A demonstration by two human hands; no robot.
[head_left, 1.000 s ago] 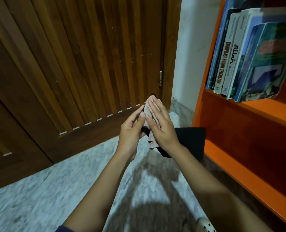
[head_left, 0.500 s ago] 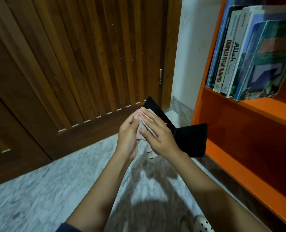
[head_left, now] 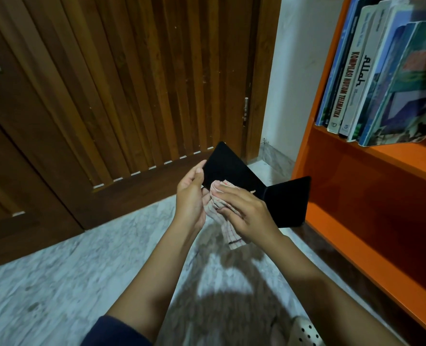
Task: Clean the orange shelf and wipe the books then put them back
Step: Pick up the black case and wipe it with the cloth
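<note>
Plain black: book cover [head_left: 234, 168]. Pale pink-white, thin red check, dark hem stripe: cloth [head_left: 231, 233]. Bright orange: shelf [head_left: 305, 146]. Blue and white spines, black lettering: shelved books [head_left: 356, 71]. Brown wood, vertical slats: door [head_left: 132, 83]. Grey-white marble veining: floor [head_left: 57, 283]. Navy: sleeve [head_left: 117, 330].

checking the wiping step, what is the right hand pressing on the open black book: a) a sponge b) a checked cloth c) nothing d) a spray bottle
B: the right hand grips a pale checked cloth and presses it against the open black book, while the left hand holds the book's left cover.
</note>
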